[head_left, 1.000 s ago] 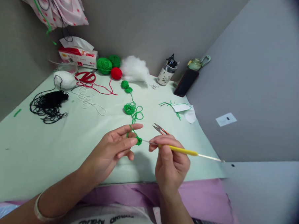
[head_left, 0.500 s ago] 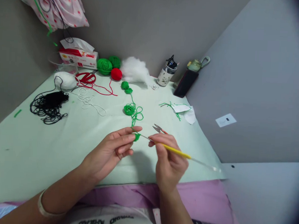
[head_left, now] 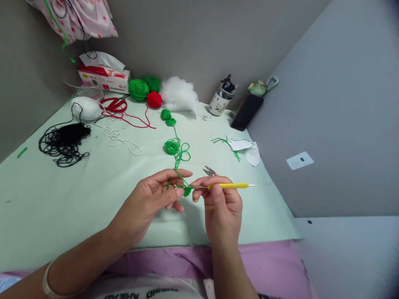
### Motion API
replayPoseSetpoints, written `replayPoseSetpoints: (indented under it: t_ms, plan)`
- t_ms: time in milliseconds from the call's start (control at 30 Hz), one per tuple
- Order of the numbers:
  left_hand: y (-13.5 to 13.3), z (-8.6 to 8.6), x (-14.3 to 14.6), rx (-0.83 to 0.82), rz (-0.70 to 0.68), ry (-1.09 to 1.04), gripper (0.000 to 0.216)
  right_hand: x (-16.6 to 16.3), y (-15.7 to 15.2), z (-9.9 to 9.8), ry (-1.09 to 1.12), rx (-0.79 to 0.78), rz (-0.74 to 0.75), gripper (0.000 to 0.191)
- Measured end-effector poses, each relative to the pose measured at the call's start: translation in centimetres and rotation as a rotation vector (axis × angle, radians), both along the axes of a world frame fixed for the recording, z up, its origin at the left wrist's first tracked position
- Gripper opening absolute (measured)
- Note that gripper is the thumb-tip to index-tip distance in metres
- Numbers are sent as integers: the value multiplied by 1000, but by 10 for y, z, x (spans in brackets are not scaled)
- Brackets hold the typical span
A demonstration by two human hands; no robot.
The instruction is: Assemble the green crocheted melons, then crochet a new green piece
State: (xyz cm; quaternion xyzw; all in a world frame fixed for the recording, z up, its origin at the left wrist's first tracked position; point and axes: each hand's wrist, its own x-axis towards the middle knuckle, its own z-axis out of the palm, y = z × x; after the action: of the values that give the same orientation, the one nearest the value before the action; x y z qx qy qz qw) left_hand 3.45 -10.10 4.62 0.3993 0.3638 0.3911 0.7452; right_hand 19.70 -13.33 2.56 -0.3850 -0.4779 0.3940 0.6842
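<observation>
1. Dead centre of the frame, a small green crocheted piece is pinched between the thumb and fingertips of the left hand. The index finger is stretched out straight above it.
2. A thin green yarn strand is draped over that index finger and runs up the frame to a loose coil of green yarn lying on the pale green table cover.
3. A yellow-handled metal crochet hook is gripped by the right hand, just right of centre, fingers closed round the handle with thumb and index finger near the front end. It's held pretty much level, with the tip poked into the green piece and the bare metal tail sticking out to the right.
4. The two hands are almost touching at the green piece.
5. A small pair of metal snips is lying just above the right hand.
6. Over on the left, a tangle of black yarn is spread out, with a white ball of yarn above it.
7. Along the back edge, upper middle, some round green yarn balls, a red yarn ball and a fluffy white wad of stuffing are lined up, with a red-and-white tissue box to their left.
8. Further right, a dark flat phone is propped against the grey wall.
</observation>
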Motion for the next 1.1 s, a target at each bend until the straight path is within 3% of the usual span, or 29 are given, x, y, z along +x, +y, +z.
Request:
replayPoseSetpoints:
  t_ms: [200, 433, 700, 800, 900, 1000, 1100]
  plan:
    - [-1, -3, -2, 38, 1, 33, 24, 0, -6, 6, -129, 15, -53, 19]
    - [-1, 0, -1, 93, 35, 40, 24, -3, -13, 5, -428, 190, -189, 23]
    - [-4, 2, 5, 216, 142, 152, 24, -1, -13, 2, -617, 333, -200, 30]
    - [-6, 0, 8, 153, 141, 81, 32, -3, -15, -4, -856, 406, -291, 32]
    - [-5, 0, 8, -55, 52, -112, 38, -5, -17, -8, -1036, 447, -381, 39]
    - [-1, 1, 6, -199, 0, -207, 33, -6, -15, -6, -788, 357, -339, 33]
    - [1, 2, 5, -150, 47, -177, 30, -5, -9, 2, -410, 183, -255, 22]
